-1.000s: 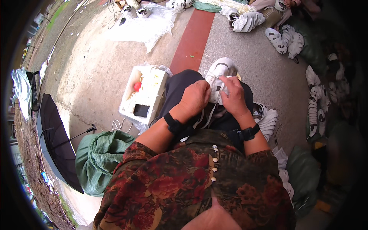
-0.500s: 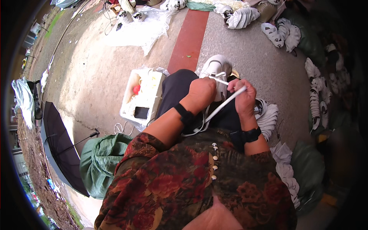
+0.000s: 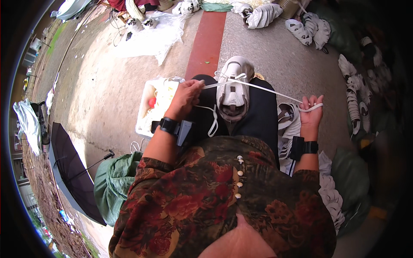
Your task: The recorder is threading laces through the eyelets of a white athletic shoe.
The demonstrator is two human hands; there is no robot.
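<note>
A white sneaker (image 3: 233,99) rests between my knees with its toe away from me. A white shoelace (image 3: 275,92) crosses over it and stretches out tight to both sides. My left hand (image 3: 186,98), left of the shoe, pinches one end of the lace, and a loose length of it hangs in a loop below. Out to the right, my right hand (image 3: 312,112) grips the other end, with the lace running across its fingers. Small loops of lace stand near the toe of the sneaker.
Beside my left knee stands a white foam box (image 3: 141,105) with laces and a red ball-like thing in it. An open black umbrella (image 3: 71,172) and a green cloth bundle (image 3: 114,176) lie at left. Several stacked shoes (image 3: 288,129) line my right side. Plastic sheeting (image 3: 159,38) lies ahead.
My hands have moved apart, left hand leftward and right hand rightward, drawing the lace out across the shoe. Half a second ago both were close together over the sneaker.
</note>
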